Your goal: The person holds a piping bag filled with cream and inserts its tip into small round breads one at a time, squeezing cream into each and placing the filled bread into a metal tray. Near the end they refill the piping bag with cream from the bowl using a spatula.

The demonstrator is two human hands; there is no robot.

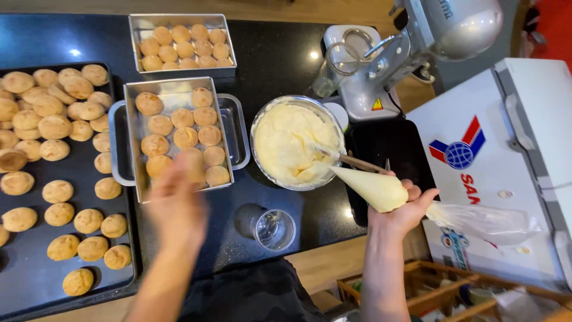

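Cream-filled clear plastic piping bag sits gripped in right hand, fingers wrapped round it, near counter's right edge, tip by steel bowl of cream. Left hand (blurred, grip unclear) hovers over metal tray w/ golden puffs.

The tabletop is glossy black with small white glints. Golden-brown puffs lie on a black baking sheet. 2 silver-grey metal pans, the near one and the far one, hold more golden-brown puffs. The steel bowl is filled with pale yellow cream. The piping bag shows the same pale yellow, its tail clear plastic. The glass is clear. The chest freezer is white with a red-and-blue emblem. The mixer is silver-grey.
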